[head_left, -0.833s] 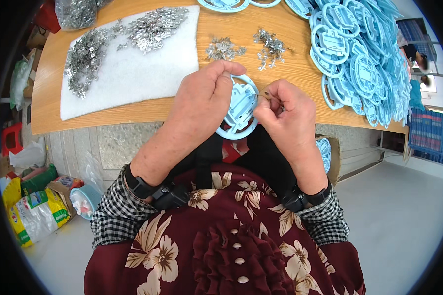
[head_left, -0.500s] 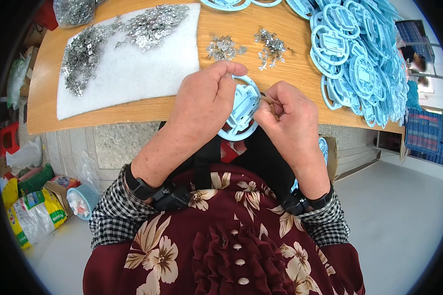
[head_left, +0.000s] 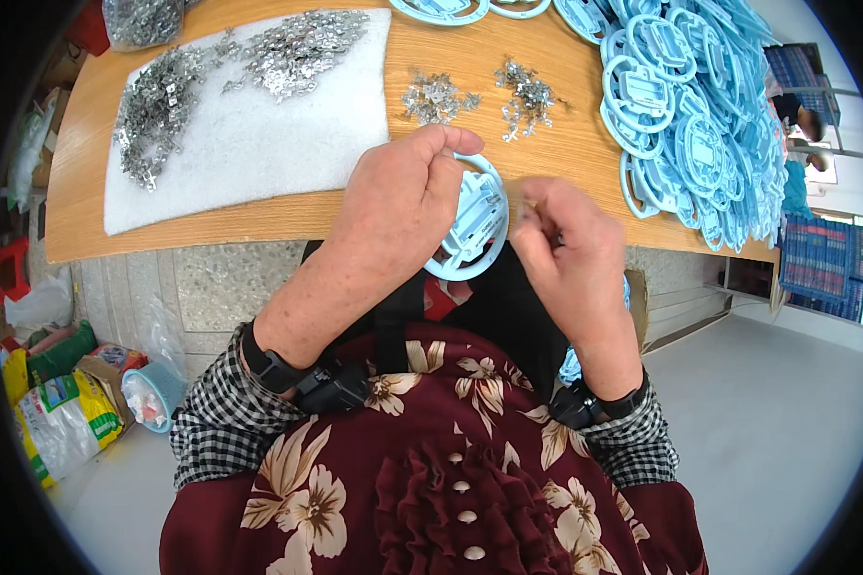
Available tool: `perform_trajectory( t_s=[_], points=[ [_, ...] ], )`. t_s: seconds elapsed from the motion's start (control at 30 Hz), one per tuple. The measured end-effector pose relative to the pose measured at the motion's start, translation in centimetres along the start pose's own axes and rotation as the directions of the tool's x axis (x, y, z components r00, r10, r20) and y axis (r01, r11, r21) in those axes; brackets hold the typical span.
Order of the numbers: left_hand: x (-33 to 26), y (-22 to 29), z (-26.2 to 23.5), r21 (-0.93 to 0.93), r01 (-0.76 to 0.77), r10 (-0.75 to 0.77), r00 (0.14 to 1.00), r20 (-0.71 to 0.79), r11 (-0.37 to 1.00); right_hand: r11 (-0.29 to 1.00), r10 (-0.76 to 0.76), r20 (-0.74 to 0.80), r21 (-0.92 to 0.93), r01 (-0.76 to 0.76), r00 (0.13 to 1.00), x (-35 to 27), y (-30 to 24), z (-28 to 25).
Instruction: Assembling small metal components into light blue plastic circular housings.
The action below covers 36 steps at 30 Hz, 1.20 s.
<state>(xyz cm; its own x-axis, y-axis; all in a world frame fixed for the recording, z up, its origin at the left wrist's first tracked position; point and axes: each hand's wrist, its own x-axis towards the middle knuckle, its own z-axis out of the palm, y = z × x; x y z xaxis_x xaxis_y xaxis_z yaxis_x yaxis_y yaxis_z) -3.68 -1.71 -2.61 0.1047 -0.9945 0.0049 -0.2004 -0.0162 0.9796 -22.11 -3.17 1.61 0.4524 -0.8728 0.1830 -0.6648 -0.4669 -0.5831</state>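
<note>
My left hand (head_left: 403, 196) is closed around the left side of a light blue round plastic part (head_left: 497, 225), tilted over the table's front edge. The part has an outer ring with a recessed frame inside; its left side is hidden by my fingers. Just to its right, apart from it, my right hand (head_left: 577, 235) is closed in a pinch. Something thin and tan shows blurred at those fingertips, too unclear to name. Beyond my hands, two small heaps of metal clips, a left one (head_left: 436, 99) and a right one (head_left: 527, 96), lie on the wooden table (head_left: 355, 213).
A white pad (head_left: 259, 163) at the left bears larger heaps of metal clips (head_left: 302, 53). Behind it stands a clear bag of metal pieces (head_left: 144, 21). Many blue plastic parts (head_left: 705, 144) are piled at the right. A bin (head_left: 158, 388) and sacks (head_left: 72, 426) stand on the floor.
My right hand has drawn back to the right, away from the blue part it was touching. My left hand still holds the part in nearly the same place.
</note>
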Motion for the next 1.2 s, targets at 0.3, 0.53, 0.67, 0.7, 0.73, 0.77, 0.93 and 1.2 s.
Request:
perform_trajectory(
  t_s=[0.3, 0.53, 0.67, 0.7, 0.73, 0.77, 0.93, 1.2],
  points=[
    [-0.1, 0.5, -0.2, -0.040, 0.062, -0.062, 0.998, 0.014, 0.997, 0.973, 0.085, -0.134, 0.223, -0.053, 0.987, -0.6, 1.6, 0.4],
    [-0.1, -0.2, -0.3, 0.044, 0.000, -0.001, 1.000, 0.016, 0.999, 0.965, 0.116, 0.034, 0.233, -0.121, 0.993, -0.1, 1.4, 1.2],
    [-0.2, -0.2, -0.2, 0.036, 0.022, -0.023, 0.999, 0.026, 0.999, 0.945, 0.115, -0.065, 0.315, -0.089, 0.991, -0.4, 1.3, 1.5],
    [-0.1, -0.2, -0.2, 0.044, 0.017, -0.018, 1.000, 0.024, 0.999, 0.955, 0.088, -0.009, 0.284, -0.081, 0.996, -0.4, 1.3, 1.3],
    [-0.1, -0.2, -0.3, 0.051, 0.013, -0.014, 1.000, 0.022, 0.999, 0.965, 0.061, 0.049, 0.253, -0.072, 0.997, -0.3, 1.1, 0.8],
    [-0.2, -0.2, -0.2, 0.043, 0.016, -0.017, 1.000, 0.022, 0.999, 0.973, 0.037, 0.107, 0.223, -0.060, 0.994, -0.2, 1.0, 0.4],
    [-0.2, -0.1, -0.3, 0.038, 0.004, -0.005, 0.999, 0.032, 0.999, 0.983, 0.007, 0.032, 0.185, -0.013, 0.999, -0.2, 1.3, 0.5],
    [-0.1, -0.1, -0.1, 0.032, -0.016, 0.016, 1.000, -0.008, 0.999, 0.967, 0.131, 0.090, 0.210, -0.147, 0.987, -0.3, 1.1, -0.1]
  ],
)
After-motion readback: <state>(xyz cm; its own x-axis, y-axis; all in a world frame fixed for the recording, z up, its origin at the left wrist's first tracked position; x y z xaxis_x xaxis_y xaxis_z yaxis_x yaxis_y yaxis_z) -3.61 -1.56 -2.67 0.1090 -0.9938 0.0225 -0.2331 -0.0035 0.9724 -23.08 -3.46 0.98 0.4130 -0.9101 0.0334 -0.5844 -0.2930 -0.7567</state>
